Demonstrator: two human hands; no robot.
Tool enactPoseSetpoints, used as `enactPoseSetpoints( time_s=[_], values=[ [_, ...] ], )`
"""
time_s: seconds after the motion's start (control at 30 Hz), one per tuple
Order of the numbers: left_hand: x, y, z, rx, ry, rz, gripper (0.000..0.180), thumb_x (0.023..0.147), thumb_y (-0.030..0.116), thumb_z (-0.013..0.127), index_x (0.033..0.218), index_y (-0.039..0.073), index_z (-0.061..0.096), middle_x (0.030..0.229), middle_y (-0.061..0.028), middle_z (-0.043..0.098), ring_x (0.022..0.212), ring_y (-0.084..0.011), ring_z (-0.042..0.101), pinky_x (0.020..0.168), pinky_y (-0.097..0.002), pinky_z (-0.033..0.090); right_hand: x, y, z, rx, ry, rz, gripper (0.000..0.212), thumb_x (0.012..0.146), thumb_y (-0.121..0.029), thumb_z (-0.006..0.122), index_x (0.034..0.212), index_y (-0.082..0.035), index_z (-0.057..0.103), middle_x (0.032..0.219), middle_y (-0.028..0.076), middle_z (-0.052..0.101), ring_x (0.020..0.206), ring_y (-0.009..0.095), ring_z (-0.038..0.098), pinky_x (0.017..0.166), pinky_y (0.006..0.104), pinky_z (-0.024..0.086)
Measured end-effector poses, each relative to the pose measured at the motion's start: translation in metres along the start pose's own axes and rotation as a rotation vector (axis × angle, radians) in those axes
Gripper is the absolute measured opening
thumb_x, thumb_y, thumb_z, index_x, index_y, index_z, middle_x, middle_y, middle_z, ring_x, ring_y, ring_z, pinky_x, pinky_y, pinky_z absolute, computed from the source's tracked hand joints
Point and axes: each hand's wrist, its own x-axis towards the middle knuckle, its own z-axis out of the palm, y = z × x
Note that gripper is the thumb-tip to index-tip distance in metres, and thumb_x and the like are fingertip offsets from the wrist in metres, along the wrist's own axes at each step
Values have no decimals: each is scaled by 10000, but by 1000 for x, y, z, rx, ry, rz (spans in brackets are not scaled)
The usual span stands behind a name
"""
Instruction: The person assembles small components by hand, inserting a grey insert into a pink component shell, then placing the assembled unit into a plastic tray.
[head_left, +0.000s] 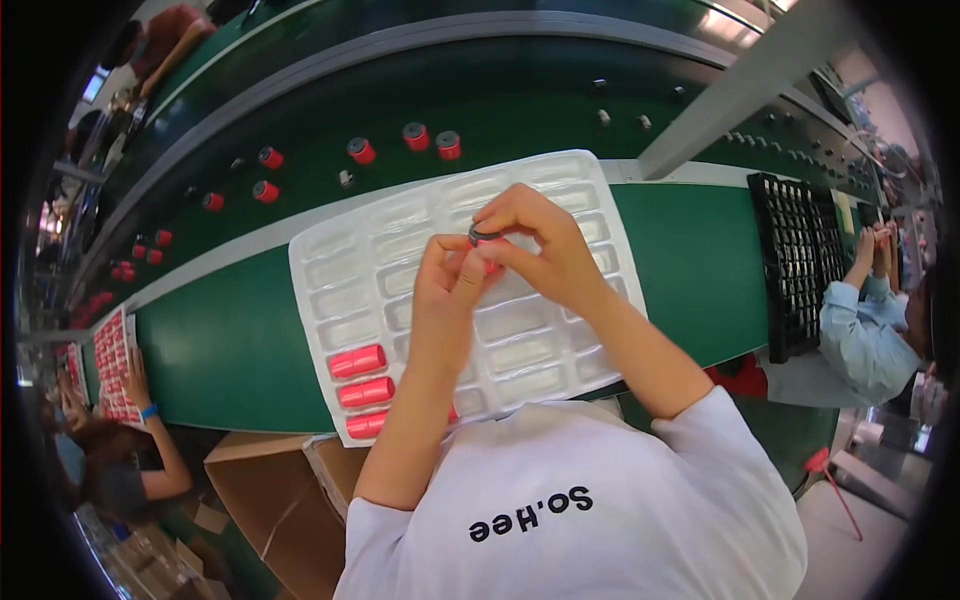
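Both hands meet over the white moulded tray (312,250), around a small red cylinder with a dark grey cap (485,237). My left hand (447,290) pinches its red body from the left. From the right, my right hand (540,235) has its fingers closed at the dark cap; the fingertips hide part of the piece. Red cylinders (358,361) lie on their sides in the tray's near left compartments, and my left forearm covers part of that row. The far compartments show bare white hollows.
Beyond the tray, red cylinders with dark tops (416,137) stand on the green belt (520,110). A grey post (735,90) rises at the right, near a black tray (795,265) and a co-worker (870,330). Another co-worker (150,460) and a cardboard box (265,500) are at the left.
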Motion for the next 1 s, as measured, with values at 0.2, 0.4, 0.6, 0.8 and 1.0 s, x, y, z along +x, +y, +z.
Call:
enactPoseSetpoints(
  time_s=[0.2,0.4,0.6,0.8,1.0],
  values=[
    [9,1,13,1533,-43,320,636,760,152,752,1329,80,477,1355,-212,440,1298,-390,371,1068,-463,326,93,68,-109,-742,274,-124,170,804,-24,687,886,-41,539,901,95,543,795,267,607,709,301,485],
    [-17,4,12,1729,-136,216,534,768,159,736,1268,111,556,1469,-173,347,1388,-408,248,1105,-474,290,114,101,-123,-836,19,-142,234,821,-156,704,934,-59,523,923,116,551,831,336,584,729,355,474],
    [-55,43,-18,1530,-26,252,414,802,156,706,1190,77,588,1354,-159,472,1272,-377,407,1034,-425,370,117,112,-119,-1407,59,209,289,836,-265,695,1002,-61,577,1026,152,603,930,343,624,749,431,516],
    [-106,109,-76,1658,152,-39,301,780,103,697,1065,91,604,1078,-94,567,1041,-305,524,866,-414,456,90,80,-130,-509,-23,397,187,931,-185,602,1093,-90,596,903,-1,567,844,85,573,776,252,507],
    [-114,113,-107,1709,54,-51,356,707,9,719,1026,81,577,1041,-81,542,994,-293,511,830,-404,462,79,25,-67,-121,-103,257,158,925,-175,605,1038,-70,574,958,13,585,942,93,582,898,249,481]
  ],
)
